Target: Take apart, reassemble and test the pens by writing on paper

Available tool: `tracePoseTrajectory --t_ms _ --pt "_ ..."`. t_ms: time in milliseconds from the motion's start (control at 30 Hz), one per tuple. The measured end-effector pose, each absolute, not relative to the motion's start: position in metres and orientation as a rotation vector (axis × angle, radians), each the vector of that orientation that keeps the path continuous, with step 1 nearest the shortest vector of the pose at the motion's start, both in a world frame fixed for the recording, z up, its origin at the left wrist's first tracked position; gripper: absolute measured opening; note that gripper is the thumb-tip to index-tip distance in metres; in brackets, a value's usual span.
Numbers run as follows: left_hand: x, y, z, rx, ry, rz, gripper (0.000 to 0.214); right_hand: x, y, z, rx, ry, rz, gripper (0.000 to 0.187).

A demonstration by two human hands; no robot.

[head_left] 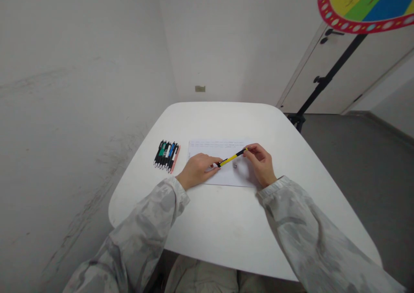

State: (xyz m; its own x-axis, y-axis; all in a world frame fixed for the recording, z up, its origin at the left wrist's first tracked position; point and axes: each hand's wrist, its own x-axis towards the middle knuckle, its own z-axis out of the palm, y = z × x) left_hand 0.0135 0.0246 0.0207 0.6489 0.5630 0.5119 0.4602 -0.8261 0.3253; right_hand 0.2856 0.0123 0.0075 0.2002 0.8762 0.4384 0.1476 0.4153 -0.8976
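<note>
A yellow and black pen (231, 158) is held level between both hands over a white sheet of paper (226, 176) with a few printed lines at its top. My left hand (198, 169) pinches the pen's tip end, its palm resting on the paper's left part. My right hand (261, 163) grips the other end with curled fingers. A small dark speck lies on the paper just under the pen.
Several pens (166, 155) lie side by side left of the paper, one pink at the right. The white rounded table (226, 232) stands against a wall corner. A colourful wheel (368, 6) on a black stand (323, 83) rises at the far right, by a door.
</note>
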Motion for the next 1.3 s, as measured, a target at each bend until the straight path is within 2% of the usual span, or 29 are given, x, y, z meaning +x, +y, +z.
tracePoseTrajectory --t_ms 133,300,567,967,1300 --pt "0.015 0.024 0.019 2.652 0.99 0.987 0.025 0.285 0.009 0.008 -1.085 -1.367 0.607 0.015" --pt "0.015 0.027 0.019 2.64 1.15 0.989 0.015 0.284 0.005 0.011 -1.154 -1.488 0.516 0.016" --pt "0.014 0.03 0.018 2.645 1.171 0.996 0.019 0.281 0.003 0.016 -1.138 -1.454 0.539 0.02" --pt "0.014 0.031 0.015 2.636 1.209 1.045 0.016 0.282 0.002 0.015 -1.068 -1.394 0.561 0.016" --pt "0.013 0.031 0.014 2.631 1.208 1.024 0.016 0.28 0.001 0.017 -1.146 -1.416 0.44 0.017"
